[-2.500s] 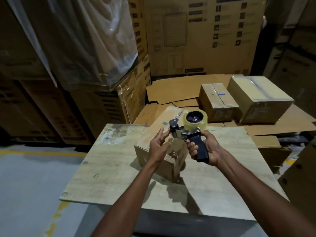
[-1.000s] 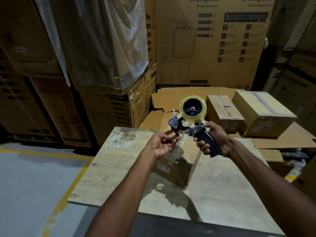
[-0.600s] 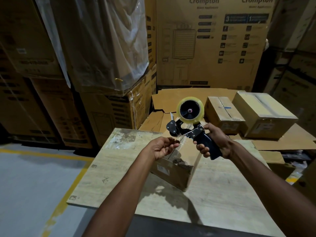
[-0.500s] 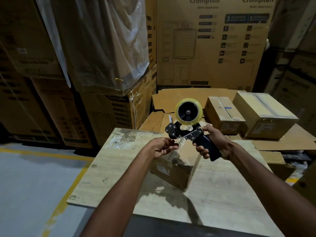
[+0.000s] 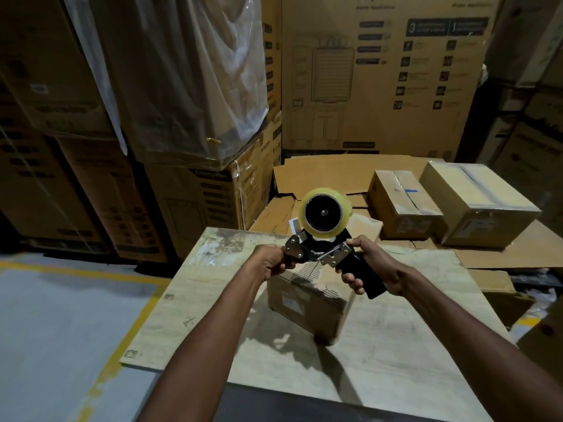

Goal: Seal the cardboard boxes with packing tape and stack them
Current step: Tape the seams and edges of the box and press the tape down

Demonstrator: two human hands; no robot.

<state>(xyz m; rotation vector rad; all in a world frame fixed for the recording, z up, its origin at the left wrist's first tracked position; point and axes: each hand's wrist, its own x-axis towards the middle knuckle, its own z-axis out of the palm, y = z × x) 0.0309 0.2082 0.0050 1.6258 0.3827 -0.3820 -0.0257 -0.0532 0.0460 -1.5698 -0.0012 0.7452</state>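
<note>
Left grip (image 5: 269, 264) and right grip (image 5: 374, 263) clench tape dispenser (image 5: 324, 213).

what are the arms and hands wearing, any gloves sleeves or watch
Both the left hand and right hand are bare, no gloves. The left forearm and right forearm are uncovered down to the frame's edge: no sleeve, watch or wristband shows.

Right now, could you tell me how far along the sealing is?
Done: two taped brown cardboard boxes sit unstacked behind the wooden table. In hand: the right hand grips the black-handled tape dispenser over a small cardboard box; the left hand pinches its front end. Left: apparently taping this box, then stacking.
</note>
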